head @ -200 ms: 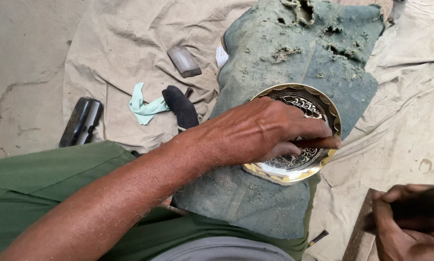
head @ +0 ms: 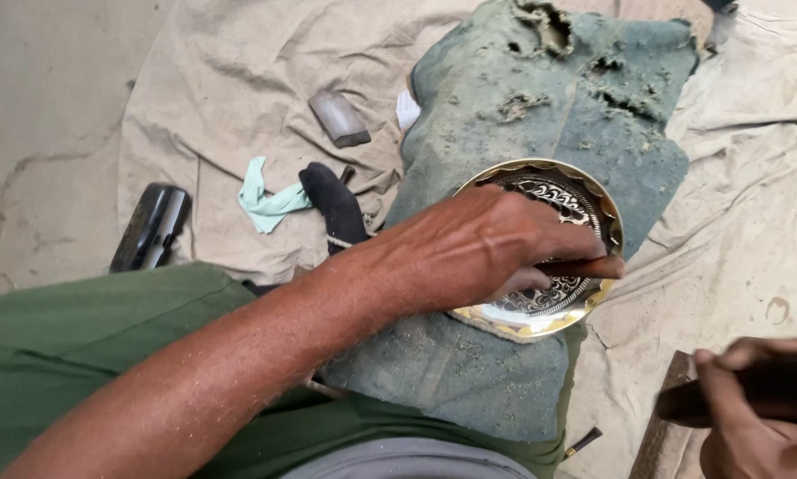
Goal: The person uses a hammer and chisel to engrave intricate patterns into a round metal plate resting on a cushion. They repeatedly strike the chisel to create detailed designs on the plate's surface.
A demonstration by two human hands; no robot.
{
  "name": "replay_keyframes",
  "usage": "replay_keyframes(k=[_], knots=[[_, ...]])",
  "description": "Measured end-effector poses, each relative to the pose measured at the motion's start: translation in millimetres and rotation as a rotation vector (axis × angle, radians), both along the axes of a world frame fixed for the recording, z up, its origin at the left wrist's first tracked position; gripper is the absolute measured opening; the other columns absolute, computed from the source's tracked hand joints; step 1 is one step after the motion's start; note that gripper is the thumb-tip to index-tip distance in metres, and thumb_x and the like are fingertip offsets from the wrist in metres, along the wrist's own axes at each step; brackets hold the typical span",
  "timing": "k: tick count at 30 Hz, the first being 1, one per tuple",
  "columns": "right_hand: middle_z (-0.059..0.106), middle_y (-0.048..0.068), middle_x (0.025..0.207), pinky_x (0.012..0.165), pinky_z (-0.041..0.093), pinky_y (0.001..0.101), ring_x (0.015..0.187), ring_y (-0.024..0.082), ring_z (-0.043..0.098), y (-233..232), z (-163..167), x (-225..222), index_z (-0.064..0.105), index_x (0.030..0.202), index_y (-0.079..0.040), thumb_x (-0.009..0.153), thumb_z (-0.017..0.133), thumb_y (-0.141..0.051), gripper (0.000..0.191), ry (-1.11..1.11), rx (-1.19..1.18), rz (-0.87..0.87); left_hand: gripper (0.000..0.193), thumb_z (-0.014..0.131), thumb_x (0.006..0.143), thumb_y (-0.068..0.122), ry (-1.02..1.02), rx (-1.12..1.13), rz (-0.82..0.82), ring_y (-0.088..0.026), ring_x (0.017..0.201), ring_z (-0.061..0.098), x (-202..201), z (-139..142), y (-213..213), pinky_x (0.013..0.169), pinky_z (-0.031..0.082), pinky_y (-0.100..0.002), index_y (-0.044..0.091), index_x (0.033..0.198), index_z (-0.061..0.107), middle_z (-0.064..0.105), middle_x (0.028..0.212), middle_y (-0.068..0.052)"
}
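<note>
A round brass plate [head: 600,206] with a scalloped gilt rim and dark engraved pattern lies on a worn green cloth pad [head: 540,106]. My left hand [head: 478,244] rests over the plate and grips a thin brown chisel-like tool [head: 584,267], its tip lying on the plate's right side. The hand hides the plate's left half. At the lower right, my right hand [head: 757,408] is closed around a dark wooden handle [head: 753,399], held apart from the plate above a wooden block [head: 664,435].
Beige canvas [head: 239,80] covers the ground. On it lie a grey rectangular block [head: 339,118], a pale green cloth scrap [head: 267,200], a black tool handle [head: 334,206] and a black case [head: 150,227]. My green-clothed leg [head: 79,346] fills the lower left.
My left hand has shifted slightly on the plate. My right hand with the dark handle sits a little lower at the frame's corner.
</note>
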State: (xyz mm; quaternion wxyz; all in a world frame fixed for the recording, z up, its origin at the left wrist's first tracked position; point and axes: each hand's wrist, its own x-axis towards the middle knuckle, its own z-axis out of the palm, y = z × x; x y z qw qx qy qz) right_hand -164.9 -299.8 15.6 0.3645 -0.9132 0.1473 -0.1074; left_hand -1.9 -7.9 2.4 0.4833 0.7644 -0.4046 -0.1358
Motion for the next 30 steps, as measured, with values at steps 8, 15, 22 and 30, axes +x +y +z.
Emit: replay_keyframes(k=[8, 15, 22, 30], knots=[[0.065, 0.012, 0.094, 0.087, 0.059, 0.0327, 0.093, 0.018, 0.067, -33.3, -26.2, -15.9, 0.058, 0.105, 0.006, 0.081, 0.075, 0.012, 0.031, 0.180, 0.109, -0.004, 0.041, 0.075, 0.093, 0.018, -0.058, -0.198, 0.253, -0.019, 0.093, 0.075, -18.8, -0.7, 19.6, 0.081, 0.064, -0.032, 0.015, 0.133, 0.063, 0.076, 0.114, -0.006], [0.067, 0.020, 0.107, 0.094, 0.052, 0.0399, 0.098, 0.023, 0.067, -72.2, -32.1, 15.1, 0.059, 0.115, 0.011, 0.089, 0.058, 0.021, 0.028, 0.393, -0.254, 0.400, 0.041, 0.074, 0.097, 0.008, 0.056, -0.123, 0.553, -0.023, 0.088, 0.076, -59.0, 5.8, 21.4, 0.074, 0.062, -0.035, 0.005, 0.132, 0.053, 0.072, 0.104, -0.013], [0.063, 0.014, 0.089, 0.067, 0.054, 0.0341, 0.069, 0.022, 0.064, -38.9, 3.6, 61.3, 0.059, 0.132, 0.007, 0.095, 0.064, 0.007, 0.037, 0.333, -0.515, 0.214, 0.039, 0.075, 0.096, 0.010, 0.041, -0.096, 0.688, -0.021, 0.083, 0.075, -65.8, 0.5, 11.4, 0.069, 0.064, -0.031, 0.005, 0.129, 0.054, 0.070, 0.097, -0.012], [0.062, 0.013, 0.087, 0.066, 0.053, 0.0347, 0.066, 0.022, 0.062, -34.2, 22.8, 91.2, 0.062, 0.127, 0.005, 0.100, 0.058, 0.007, 0.027, 0.361, -0.673, 0.401, 0.047, 0.076, 0.096, 0.013, 0.017, -0.057, 0.742, -0.022, 0.082, 0.075, -72.0, -3.0, 6.1, 0.067, 0.064, -0.033, 0.004, 0.138, 0.054, 0.070, 0.095, -0.012]])
